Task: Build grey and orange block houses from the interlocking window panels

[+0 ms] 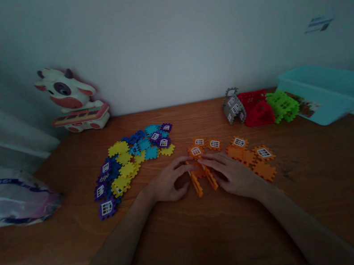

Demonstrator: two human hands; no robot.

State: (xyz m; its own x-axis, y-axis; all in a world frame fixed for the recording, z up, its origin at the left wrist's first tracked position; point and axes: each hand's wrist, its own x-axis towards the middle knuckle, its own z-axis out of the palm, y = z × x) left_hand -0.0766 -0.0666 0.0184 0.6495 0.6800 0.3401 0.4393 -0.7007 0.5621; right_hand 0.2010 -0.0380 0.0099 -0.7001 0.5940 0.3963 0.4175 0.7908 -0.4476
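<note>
Between my hands stands a small orange assembly of interlocking building tiles, with a left upright tile and a right upright tile rising from a flat base. My left hand curls its fingers and thumb against the left upright tile. My right hand bends round the right upright tile, its fingertips over the top edge; its thumb is partly hidden. Orange window tiles lie flat just behind the assembly. Loose orange tiles are spread beside my right hand, some with white window frames.
Yellow tiles, purple tiles and light blue tiles form an arc at left. Grey, red and green tile builds stand near a turquoise bin. A cow keyboard toy and plastic bag are left.
</note>
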